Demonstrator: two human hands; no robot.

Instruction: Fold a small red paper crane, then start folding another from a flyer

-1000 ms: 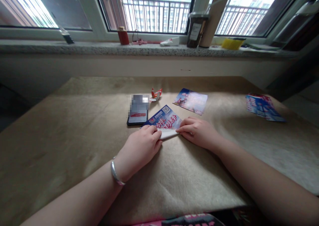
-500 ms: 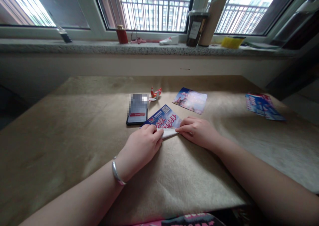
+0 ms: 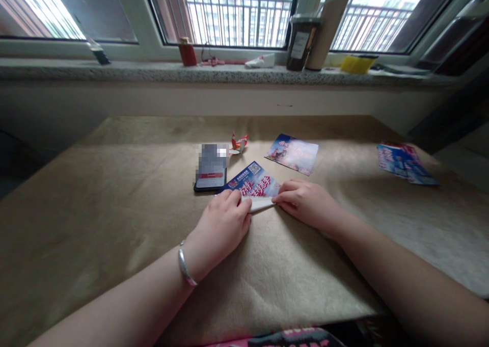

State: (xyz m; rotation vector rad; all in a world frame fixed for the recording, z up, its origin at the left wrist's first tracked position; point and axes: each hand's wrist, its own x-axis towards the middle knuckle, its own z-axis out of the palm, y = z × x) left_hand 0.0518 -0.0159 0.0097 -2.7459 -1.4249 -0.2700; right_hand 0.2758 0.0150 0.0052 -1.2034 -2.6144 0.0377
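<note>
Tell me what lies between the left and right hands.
The head view shows the leaflet there, its white folded strip running from the left hand to the right hand, with both hands touching it.

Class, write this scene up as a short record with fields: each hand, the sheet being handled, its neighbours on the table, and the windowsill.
Left hand: bare, fingers on the near left part of the printed sheet; silver bracelet at the wrist
Left hand point: left hand, silver bracelet
Right hand: fingertips at the right end of the white folded strip
Printed sheet: blue, QR code at its far corner, near edge folded
Around it on the table: phone, small red-and-white paper piece, flat leaflet, overlapping leaflets far right
Windowsill: red container, yellow item
</note>
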